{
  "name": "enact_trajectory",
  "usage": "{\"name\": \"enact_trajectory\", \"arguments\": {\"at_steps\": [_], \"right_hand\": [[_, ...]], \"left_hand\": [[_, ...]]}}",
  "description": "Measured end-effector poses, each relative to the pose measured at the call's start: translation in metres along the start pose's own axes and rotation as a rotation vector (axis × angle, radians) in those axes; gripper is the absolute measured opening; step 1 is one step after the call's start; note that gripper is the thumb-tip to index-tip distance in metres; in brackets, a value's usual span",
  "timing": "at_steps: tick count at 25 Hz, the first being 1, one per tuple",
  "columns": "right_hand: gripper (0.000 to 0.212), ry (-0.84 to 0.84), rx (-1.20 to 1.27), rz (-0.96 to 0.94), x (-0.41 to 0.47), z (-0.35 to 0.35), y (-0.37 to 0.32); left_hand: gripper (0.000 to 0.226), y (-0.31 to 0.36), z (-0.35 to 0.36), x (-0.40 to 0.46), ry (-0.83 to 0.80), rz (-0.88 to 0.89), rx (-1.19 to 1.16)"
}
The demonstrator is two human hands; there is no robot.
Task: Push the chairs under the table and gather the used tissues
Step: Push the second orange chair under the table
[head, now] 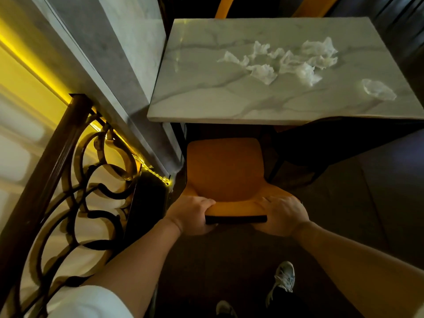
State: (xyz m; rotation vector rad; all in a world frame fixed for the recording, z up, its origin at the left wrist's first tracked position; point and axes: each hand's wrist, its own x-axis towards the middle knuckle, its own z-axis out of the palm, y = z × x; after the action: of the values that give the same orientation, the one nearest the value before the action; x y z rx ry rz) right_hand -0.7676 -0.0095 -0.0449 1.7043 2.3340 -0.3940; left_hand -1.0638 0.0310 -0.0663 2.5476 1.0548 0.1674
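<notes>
Left hand [193, 213] and right hand [283, 215] clamped on the backrest top of the orange chair [223, 168], seat pointing straight ahead toward the marble table [206, 92], front edge seemingly just short of it; crumpled tissues [286, 61] farther off, up right.

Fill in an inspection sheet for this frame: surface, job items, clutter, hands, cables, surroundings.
Surface: marble table, bare near edge.
Job items: orange chair before the table, seat not yet under it; crumpled tissues scattered on the table's right half, one tissue apart near the right edge.
Clutter: nothing seen.
Hands: left hand and right hand both grip the chair back.
Cables: nothing seen.
Surroundings: railing at left; more orange chairs beyond the table; dark floor.
</notes>
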Motion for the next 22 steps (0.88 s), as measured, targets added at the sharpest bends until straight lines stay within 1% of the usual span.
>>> {"name": "enact_trajectory", "arguments": {"at_steps": [8, 12, 17, 22], "right_hand": [[0.072, 0.073, -0.012, -0.007, 0.021, -0.005, 0.004], [0.080, 0.076, -0.004, 0.008, 0.036, -0.003, 0.009], [0.073, 0.088, 0.019, 0.000, 0.057, -0.009, 0.014], [0.072, 0.065, 0.016, 0.009, 0.070, -0.015, 0.015]], "left_hand": [[0.062, -0.022, -0.005, 0.018, 0.043, 0.050, 0.046], [0.060, -0.033, -0.011, 0.028, 0.047, 0.054, 0.070], [0.059, -0.049, -0.017, 0.043, 0.046, 0.038, 0.074], [0.056, -0.066, -0.016, 0.051, 0.070, 0.080, 0.098]]}}
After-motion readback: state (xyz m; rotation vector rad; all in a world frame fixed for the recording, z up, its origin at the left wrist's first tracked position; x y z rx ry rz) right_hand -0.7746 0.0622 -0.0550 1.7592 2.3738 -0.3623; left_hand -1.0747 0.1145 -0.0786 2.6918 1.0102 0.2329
